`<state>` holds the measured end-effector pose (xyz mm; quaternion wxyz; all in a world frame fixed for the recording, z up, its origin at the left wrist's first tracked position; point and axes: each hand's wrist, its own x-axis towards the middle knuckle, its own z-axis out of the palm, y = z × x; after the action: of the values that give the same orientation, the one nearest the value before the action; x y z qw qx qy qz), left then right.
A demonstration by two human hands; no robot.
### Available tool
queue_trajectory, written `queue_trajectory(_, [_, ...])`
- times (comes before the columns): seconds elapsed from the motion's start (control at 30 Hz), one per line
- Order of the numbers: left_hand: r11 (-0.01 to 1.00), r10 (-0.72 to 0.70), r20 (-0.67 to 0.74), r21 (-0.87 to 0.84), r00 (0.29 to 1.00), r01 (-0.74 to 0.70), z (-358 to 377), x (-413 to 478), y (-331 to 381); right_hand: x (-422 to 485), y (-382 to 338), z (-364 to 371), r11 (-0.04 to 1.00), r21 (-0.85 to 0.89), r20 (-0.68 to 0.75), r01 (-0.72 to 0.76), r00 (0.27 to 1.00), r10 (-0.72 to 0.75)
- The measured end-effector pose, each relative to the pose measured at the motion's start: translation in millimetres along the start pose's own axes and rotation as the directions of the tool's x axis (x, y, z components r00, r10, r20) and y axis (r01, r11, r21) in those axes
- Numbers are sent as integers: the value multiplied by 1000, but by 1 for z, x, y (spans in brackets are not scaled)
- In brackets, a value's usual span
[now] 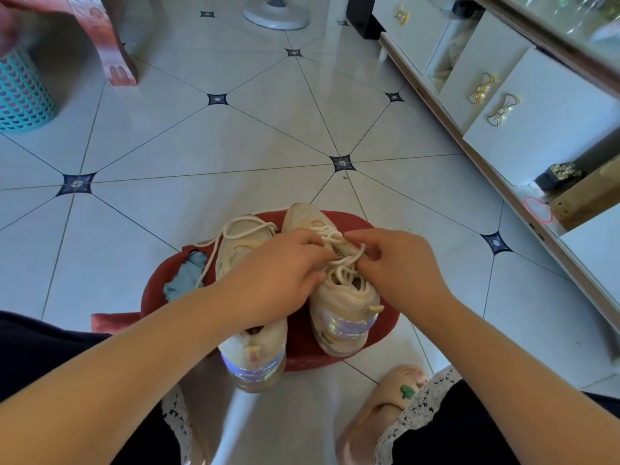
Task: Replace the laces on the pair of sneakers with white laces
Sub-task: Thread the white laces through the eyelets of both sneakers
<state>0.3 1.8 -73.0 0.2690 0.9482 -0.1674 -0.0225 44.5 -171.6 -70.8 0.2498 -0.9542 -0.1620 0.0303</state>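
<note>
Working step: unlacing or lacing of the right sneaker (339, 297); both hands sit at its eyelet rows, over loose loops of cream lace (342, 266). Judgement: whether this lace is the old one coming out or the new one going in cannot be told from colour alone.
Left hand (278, 263): reaches across the left sneaker (241, 250); fingertips closed in a pinch on the lace at the middle of the right sneaker's tongue.
Right hand (399, 263): grip closed; thumb and forefinger are pressed together on a strand of the same lace, near the upper eyelets.
Location of the sneakers: side by side, toes pointing away from the person, on a red stool (362, 223) standing on the tiled floor (235, 146) between the person's knees.
Left sneaker state: its lace (235, 229) lies slack across the toe, and one end trails over the left edge of the stool. It is not tightened.
Next move, judged: feed or pull one strand through a single eyelet. This calls for a fine two-finger pinch near the lace tip, with the other hand steadying the shoe.
Count, sneakers: two.
Count, laces in view: two, one per sneaker; no spare lace is seen.
Count, hands: two.
Count, other items: one blue cloth (184, 276) on the stool's left side; one pink slipper (385, 404) on the floor; one teal basket (20, 92) far left.
</note>
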Motion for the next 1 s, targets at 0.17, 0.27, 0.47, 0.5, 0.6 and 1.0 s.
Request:
queue_trajectory(0.17, [1000,-4,-39,17,999,5,-2,12,0,16,14,-14,993,-14,-60,-114,992,113])
queue_trajectory(0.27, [1000,-14,-42,10,999,15,-4,16,-2,20,24,-14,986,-16,-19,-169,986,168])
queue_trajectory(0.47, [998,-37,-57,47,998,40,-11,15,-10,23,29,-23,940,221,165,-259,960,225])
queue_trajectory(0.5, [998,-39,-56,49,998,41,-12,14,-11,22,29,-25,930,243,187,-275,954,233])
queue_trajectory(0.6, [996,-73,-52,49,996,76,-20,11,-14,21,27,-31,929,240,213,-281,949,232])
queue_trajectory(1.0, [870,-493,-110,-81,863,487,-53,-25,-73,4,-69,-37,984,85,99,154,982,-162])
